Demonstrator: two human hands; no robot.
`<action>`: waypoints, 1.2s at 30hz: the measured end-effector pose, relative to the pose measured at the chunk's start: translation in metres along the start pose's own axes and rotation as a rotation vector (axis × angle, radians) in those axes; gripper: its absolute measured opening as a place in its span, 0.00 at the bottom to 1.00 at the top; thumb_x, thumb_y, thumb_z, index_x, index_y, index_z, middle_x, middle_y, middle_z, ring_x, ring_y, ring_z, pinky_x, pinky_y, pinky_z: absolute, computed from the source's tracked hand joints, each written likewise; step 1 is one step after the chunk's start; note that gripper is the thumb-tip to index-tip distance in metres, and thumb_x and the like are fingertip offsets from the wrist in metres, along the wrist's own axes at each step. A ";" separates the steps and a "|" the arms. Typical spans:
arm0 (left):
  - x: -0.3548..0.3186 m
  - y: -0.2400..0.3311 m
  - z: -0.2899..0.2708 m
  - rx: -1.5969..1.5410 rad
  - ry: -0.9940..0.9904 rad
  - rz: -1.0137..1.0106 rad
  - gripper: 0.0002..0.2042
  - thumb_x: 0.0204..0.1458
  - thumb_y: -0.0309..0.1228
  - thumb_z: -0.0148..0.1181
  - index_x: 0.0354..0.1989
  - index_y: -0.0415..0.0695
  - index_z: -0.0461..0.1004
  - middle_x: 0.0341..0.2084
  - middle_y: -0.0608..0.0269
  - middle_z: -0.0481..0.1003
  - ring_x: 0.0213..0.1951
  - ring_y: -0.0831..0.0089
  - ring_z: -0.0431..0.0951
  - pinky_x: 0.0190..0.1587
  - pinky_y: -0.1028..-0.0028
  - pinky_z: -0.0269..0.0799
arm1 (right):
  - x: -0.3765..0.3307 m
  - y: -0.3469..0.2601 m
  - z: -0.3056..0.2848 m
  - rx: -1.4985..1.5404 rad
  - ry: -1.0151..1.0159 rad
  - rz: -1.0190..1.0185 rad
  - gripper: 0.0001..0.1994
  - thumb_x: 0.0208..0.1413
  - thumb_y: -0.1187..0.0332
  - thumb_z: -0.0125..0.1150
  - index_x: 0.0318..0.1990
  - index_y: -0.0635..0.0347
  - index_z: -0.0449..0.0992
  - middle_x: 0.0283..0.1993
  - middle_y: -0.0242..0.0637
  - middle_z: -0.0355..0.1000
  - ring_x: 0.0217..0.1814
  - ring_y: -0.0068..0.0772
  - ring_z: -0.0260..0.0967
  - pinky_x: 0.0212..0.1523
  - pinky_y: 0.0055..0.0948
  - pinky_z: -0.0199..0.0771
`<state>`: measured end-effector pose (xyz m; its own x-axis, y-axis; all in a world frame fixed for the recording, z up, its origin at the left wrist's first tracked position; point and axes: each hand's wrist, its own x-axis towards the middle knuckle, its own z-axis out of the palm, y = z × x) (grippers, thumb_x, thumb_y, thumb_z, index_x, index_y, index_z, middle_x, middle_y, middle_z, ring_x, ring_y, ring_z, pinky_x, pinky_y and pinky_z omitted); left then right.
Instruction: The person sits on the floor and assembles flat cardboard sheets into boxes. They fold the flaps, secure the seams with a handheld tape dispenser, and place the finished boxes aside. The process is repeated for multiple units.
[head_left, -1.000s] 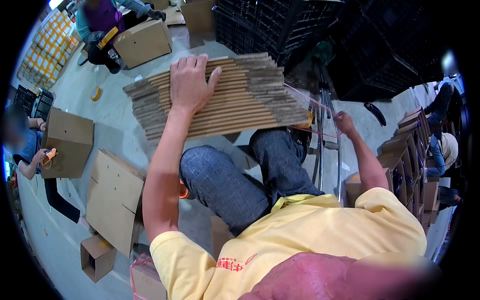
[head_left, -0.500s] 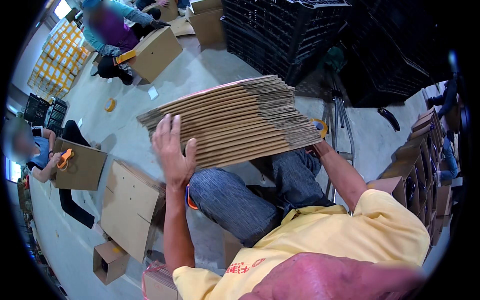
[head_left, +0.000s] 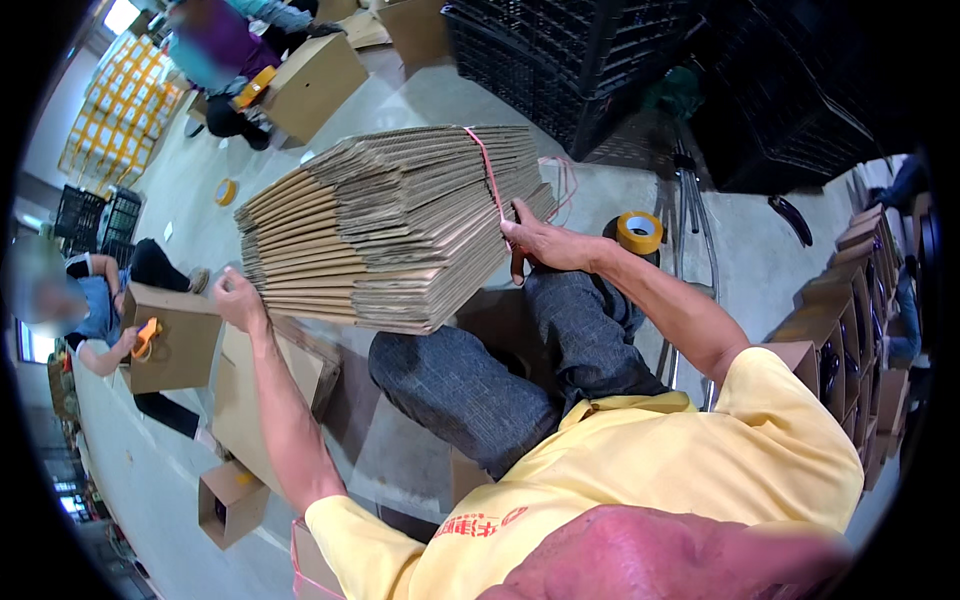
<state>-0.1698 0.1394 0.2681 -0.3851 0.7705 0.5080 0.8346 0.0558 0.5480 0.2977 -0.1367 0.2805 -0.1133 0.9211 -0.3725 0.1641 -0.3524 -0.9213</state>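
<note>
A thick bundle of flattened cardboard boxes is held tilted above my knees, its layered edges facing up. A pink string crosses it near the right end, with loose loops beyond. My left hand is closed at the lower left corner of the bundle. At the right end, my right hand grips the bundle's edge beside the string; some of its fingers are hidden behind the cardboard. A roll of yellow tape is close to my right wrist.
Black crates stand stacked ahead. Metal legs rise right of my knees. Flat cardboard and an open carton lie left. Two people handle boxes at left and far left. Filled cartons line the right.
The bundle has turned and shifted left, bringing the pink string into fuller view. My left hand has moved left to its corner; my right hand has come up at its right end.
</note>
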 end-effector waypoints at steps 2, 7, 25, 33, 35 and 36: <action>0.011 -0.094 -0.011 -0.456 -0.138 -0.258 0.24 0.67 0.48 0.54 0.48 0.33 0.79 0.42 0.42 0.82 0.46 0.48 0.82 0.49 0.54 0.76 | 0.010 -0.012 0.022 -0.096 -0.099 -0.088 0.38 0.76 0.46 0.45 0.73 0.73 0.43 0.45 0.45 0.78 0.34 0.30 0.77 0.35 0.30 0.73; -0.123 0.042 -0.055 -1.211 -0.477 -0.583 0.40 0.65 0.41 0.56 0.79 0.35 0.45 0.70 0.43 0.63 0.63 0.50 0.73 0.65 0.56 0.72 | -0.005 -0.021 0.005 -0.303 0.136 -0.067 0.24 0.74 0.53 0.56 0.54 0.73 0.70 0.36 0.48 0.80 0.34 0.35 0.79 0.37 0.38 0.79; -0.159 0.100 -0.102 -1.308 -0.370 -0.562 0.42 0.62 0.29 0.58 0.80 0.41 0.40 0.69 0.45 0.62 0.64 0.54 0.72 0.65 0.57 0.72 | 0.067 -0.002 0.018 0.009 0.487 -0.148 0.14 0.68 0.65 0.52 0.36 0.67 0.79 0.29 0.38 0.77 0.32 0.31 0.74 0.35 0.35 0.73; -0.152 0.076 -0.093 -1.582 -0.692 -0.773 0.28 0.66 0.38 0.60 0.69 0.34 0.64 0.59 0.49 0.76 0.56 0.58 0.80 0.59 0.60 0.78 | 0.040 -0.018 0.022 0.528 0.242 -0.002 0.13 0.72 0.68 0.50 0.34 0.57 0.76 0.24 0.25 0.67 0.19 0.16 0.58 0.21 0.21 0.56; -0.160 0.078 -0.089 -1.605 -0.761 -0.695 0.24 0.68 0.41 0.60 0.64 0.35 0.70 0.55 0.50 0.79 0.54 0.59 0.82 0.59 0.60 0.78 | 0.040 -0.021 0.020 0.459 0.335 -0.001 0.13 0.74 0.66 0.51 0.35 0.57 0.76 0.25 0.24 0.68 0.21 0.15 0.59 0.22 0.21 0.57; -0.160 0.080 -0.088 -1.604 -0.788 -0.664 0.25 0.68 0.41 0.59 0.66 0.36 0.68 0.58 0.50 0.77 0.57 0.58 0.80 0.63 0.59 0.75 | 0.049 -0.021 0.016 0.490 0.315 -0.127 0.14 0.75 0.63 0.52 0.37 0.58 0.77 0.26 0.23 0.67 0.26 0.13 0.59 0.26 0.22 0.59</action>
<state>-0.0761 -0.0349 0.2888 0.1827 0.9739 -0.1343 -0.6273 0.2207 0.7469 0.2726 -0.0870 0.2801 0.2056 0.9394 -0.2744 -0.3120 -0.2028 -0.9282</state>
